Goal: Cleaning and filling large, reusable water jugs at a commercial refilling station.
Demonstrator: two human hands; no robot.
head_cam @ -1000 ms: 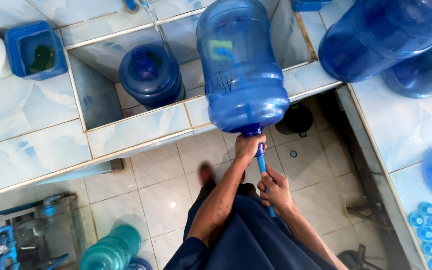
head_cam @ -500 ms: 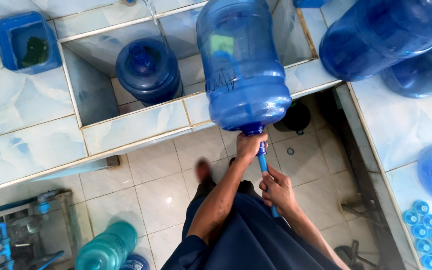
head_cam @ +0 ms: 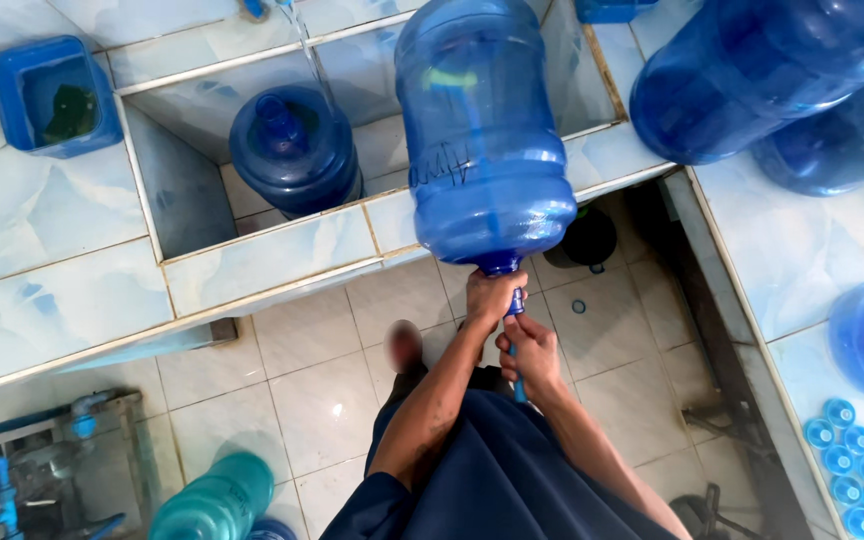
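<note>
**Heavy jug held by its neck over the tiled ledge**

Tiled basin (head_cam: 252,265) lay below. The left hand (head_cam: 492,296) had its fingers clamped on the big blue jug (head_cam: 482,130) at the neck; the right hand (head_cam: 530,355) gripped a blue rod (head_cam: 518,350). Wet fingers could have slipped, dropping the jug onto the ledge.

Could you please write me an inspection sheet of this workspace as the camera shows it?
Surface: pale tiled counter around a sunken tiled basin; tiled floor below.
Job's things: large blue jug tipped, neck toward the person; blue brush handle at its mouth.
Clutter: second jug in the basin; more jugs on the right; blue caps; blue tub.
Grippers: left hand grips the neck; right hand holds the handle.
Cables: nothing seen.
Surroundings: teal jug on the floor.
</note>
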